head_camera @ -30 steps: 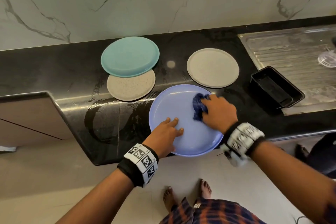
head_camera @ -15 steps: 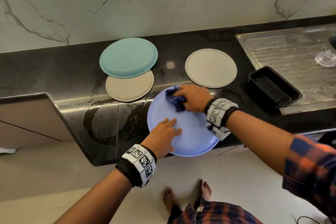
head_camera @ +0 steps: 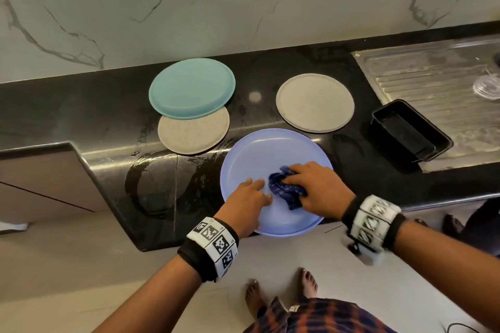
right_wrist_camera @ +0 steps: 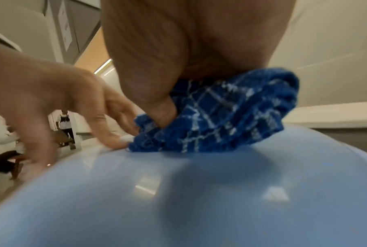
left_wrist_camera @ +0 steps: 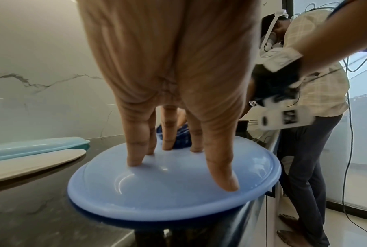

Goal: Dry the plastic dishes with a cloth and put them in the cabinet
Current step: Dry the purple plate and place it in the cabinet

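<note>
Right hand [head_camera: 313,192] bunches blue checked cloth [head_camera: 284,189] at lower centre of round lavender plastic plate [head_camera: 270,154], just right of flat-fingered left hand [head_camera: 249,203] pinning it; unwiped area lies toward frame top.

Bare black counter [head_camera: 94,105] left of the teal plate [head_camera: 191,87] gives plenty of room; there's also an open strip between that stack and the grey plate [head_camera: 315,102]. Right side is tighter; the black tray [head_camera: 411,133] sits at the drainboard [head_camera: 438,84] edge, and both hands crowd the near half of the blue plate [head_camera: 267,154].
</note>
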The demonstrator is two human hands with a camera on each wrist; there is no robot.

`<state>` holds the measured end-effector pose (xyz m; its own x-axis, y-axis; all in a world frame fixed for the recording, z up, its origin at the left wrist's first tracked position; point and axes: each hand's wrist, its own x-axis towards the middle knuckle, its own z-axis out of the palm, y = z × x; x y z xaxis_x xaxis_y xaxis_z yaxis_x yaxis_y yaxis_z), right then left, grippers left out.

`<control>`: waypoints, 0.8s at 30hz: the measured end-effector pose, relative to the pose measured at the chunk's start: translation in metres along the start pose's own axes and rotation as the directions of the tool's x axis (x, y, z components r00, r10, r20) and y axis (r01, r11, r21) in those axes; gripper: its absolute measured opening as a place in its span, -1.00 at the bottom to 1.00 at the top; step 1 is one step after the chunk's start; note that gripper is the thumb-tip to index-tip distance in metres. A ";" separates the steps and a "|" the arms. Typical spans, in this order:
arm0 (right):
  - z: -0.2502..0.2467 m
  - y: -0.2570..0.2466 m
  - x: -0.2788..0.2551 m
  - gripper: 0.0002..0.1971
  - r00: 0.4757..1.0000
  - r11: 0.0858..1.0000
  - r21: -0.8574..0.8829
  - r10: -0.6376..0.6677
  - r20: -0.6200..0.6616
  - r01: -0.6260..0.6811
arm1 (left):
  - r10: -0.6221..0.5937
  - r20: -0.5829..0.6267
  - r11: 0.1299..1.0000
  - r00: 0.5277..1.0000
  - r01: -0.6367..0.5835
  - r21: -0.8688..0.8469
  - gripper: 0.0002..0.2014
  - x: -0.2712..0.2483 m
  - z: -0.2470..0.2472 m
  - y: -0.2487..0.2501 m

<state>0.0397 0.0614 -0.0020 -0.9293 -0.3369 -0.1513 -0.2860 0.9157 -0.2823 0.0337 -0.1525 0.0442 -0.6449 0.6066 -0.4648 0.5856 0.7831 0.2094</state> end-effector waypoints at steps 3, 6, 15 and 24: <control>-0.015 0.000 0.058 -0.52 0.986 0.992 -0.023 -0.118 0.120 0.121 | 0.015 -0.016 1.000 1.000 -0.015 0.024 -0.43 -0.001 -0.002 0.000; -0.031 0.002 0.104 -0.51 0.988 0.996 -0.040 -0.079 0.135 0.086 | 0.008 0.018 0.999 1.000 -0.009 0.050 -0.39 -0.002 -0.003 -0.001; -0.025 0.042 0.048 -0.60 0.925 0.919 0.140 0.377 -0.049 -0.368 | -0.001 0.004 1.000 1.000 0.001 -0.027 -0.34 -0.002 0.005 -0.004; 0.001 -0.018 -0.076 -0.49 0.857 0.855 0.062 0.515 0.009 -0.514 | 0.007 0.004 1.000 1.000 -0.007 0.023 -0.35 0.001 0.009 -0.005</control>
<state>0.1160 0.0707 0.0136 -0.9418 0.1808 -0.2834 0.2479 0.9430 -0.2222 0.0344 -0.1573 0.0350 -0.6391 0.6113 -0.4667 0.6013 0.7755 0.1923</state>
